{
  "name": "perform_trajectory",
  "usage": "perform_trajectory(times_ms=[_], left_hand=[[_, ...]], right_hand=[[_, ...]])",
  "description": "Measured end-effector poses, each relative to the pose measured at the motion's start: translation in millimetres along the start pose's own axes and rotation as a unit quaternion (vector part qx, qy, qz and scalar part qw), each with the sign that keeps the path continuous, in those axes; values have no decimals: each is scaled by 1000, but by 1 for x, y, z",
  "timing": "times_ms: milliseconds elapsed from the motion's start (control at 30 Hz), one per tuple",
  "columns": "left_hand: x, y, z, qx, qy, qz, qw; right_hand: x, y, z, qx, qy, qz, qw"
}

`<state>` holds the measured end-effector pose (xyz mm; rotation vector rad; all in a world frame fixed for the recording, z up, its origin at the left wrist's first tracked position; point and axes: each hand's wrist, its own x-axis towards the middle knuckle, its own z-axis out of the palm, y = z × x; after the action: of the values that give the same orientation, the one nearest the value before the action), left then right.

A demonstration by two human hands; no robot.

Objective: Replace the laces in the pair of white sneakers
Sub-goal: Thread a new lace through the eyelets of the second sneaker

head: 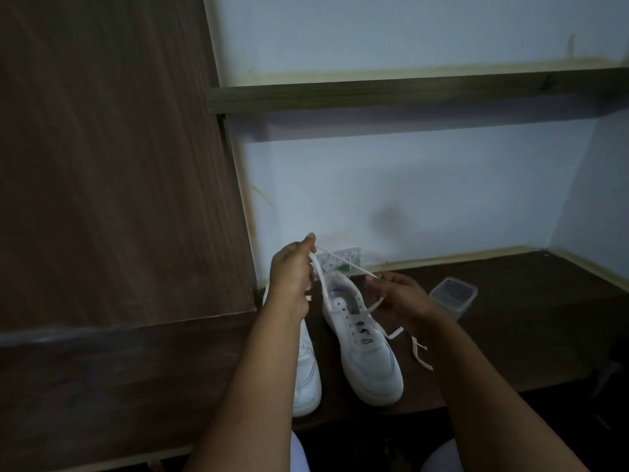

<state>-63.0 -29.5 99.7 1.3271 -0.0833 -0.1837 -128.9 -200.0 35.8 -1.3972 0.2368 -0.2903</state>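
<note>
White lace (340, 264), flat weave: running taut between both hands above the right-hand sneaker (362, 338), with slack looping down toward its eyelets. That sneaker is standing on the dark wood counter (510, 335), toe toward the person, upper eyelets sitting empty, only the lower rows appearing threaded. Second sneaker (308, 376): lying just beside it on the left, partly hidden under the forearm. Left hand (292, 277): fingers curled, pinching one end of the lace near the thumb. Right hand (396, 296): fingers curled, pinching the other end. Loose lace (420, 354): trailing on the counter right of the shoe. Clear plastic container (452, 296): sitting near the right hand.

Risks, as judged: uneven pulling is likely dragging one end back out through the eyelets; a twisted flat lace would be lying crooked; the loose lace may be getting snagged or swept off; light is dim, so an eyelet could be getting skipped.
</note>
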Motion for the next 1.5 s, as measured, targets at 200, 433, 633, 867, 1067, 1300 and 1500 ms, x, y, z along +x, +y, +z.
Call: perform_trajectory(times_ms=[200, 433, 633, 867, 1067, 1300, 1500], left_hand=[[-10, 10, 10, -132, 35, 72, 988], [-10, 6, 11, -66, 128, 223, 964], [-1, -40, 20, 349, -20, 199, 915], [0, -50, 24, 299, -45, 246, 921], [-3, -49, 25, 273, -96, 157, 944], [-10, -26, 12, 161, -214, 12, 963], [-14, 7, -16, -159, -374, -10, 914]], right_hand=[[6, 12, -24, -223, 79, 162, 958], [3, 12, -15, -363, 31, 217, 906], [-3, -9, 7, -138, -16, -7, 990], [-14, -23, 10, -130, -104, -88, 982], [-14, -26, -11, -338, -107, -85, 931], [-3, -14, -34, -480, 100, -104, 865], [7, 0, -46, -495, 105, 19, 862]])
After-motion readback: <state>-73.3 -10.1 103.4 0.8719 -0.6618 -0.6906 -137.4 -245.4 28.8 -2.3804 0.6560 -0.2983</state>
